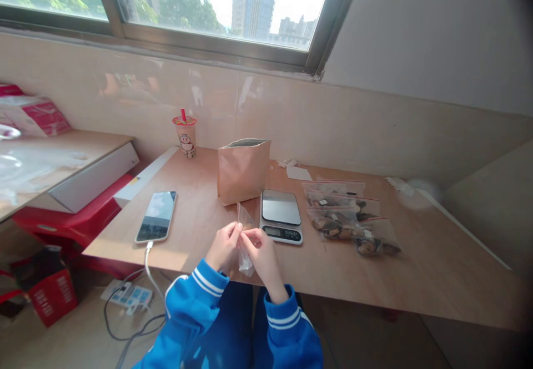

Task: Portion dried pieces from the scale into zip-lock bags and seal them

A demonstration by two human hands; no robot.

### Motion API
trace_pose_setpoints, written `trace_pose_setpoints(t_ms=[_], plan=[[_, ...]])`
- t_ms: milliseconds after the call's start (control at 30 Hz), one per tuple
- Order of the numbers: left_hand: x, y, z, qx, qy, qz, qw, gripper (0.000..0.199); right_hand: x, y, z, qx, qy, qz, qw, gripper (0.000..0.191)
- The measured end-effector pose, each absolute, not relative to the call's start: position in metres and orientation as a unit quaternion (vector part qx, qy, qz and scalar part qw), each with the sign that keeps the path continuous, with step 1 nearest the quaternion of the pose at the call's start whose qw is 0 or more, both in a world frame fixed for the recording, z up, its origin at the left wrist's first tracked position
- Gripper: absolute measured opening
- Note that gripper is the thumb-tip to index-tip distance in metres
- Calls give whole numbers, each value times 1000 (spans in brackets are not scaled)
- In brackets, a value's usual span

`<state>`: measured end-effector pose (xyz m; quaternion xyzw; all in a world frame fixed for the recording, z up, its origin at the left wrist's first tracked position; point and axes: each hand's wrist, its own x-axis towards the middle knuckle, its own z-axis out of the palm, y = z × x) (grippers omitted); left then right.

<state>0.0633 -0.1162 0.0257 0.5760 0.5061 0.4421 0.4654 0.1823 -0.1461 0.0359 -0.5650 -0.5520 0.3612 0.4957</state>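
Note:
At the near edge of the table, my left hand (pixel 225 245) and my right hand (pixel 261 251) pinch a clear plastic bag (pixel 245 263) between their fingertips. Parts of the bag show above and below my fingers; its middle is hidden by them, and I cannot make out clearly what is inside. Just beyond my right hand lies a kitchen scale (pixel 281 209) with a metal plate and a dark display. Behind the bag a brown paper pouch (pixel 244 172) stands upright with its top open. To the right of the scale are several zip bags (pixel 333 226) holding dark brown pieces.
A phone (pixel 156 216) on a white charging cable (pixel 149 266) lies to the left. Further back stands a drink cup (pixel 187 136) with a red straw. White paper scraps (pixel 298 173) lie near the wall. A power strip (pixel 127 296) and a red box (pixel 50 294) are on the floor.

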Motion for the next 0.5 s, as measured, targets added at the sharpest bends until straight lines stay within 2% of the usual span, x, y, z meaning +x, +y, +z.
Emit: trace_pose_setpoints(t_ms=[200,367,433,500], plan=[[65,-110,32,620,456,422,479,42,185,-143,39,-565,-505,390,523,26],[59,-113,51,602,460,485,436,42,224,-141,53,-669,-358,191,623,26],[58,-116,56,593,452,507,432,42,236,-144,63,-643,-344,209,651,30],[62,-116,57,564,415,535,473,43,238,-147,74,-597,-358,258,670,33]])
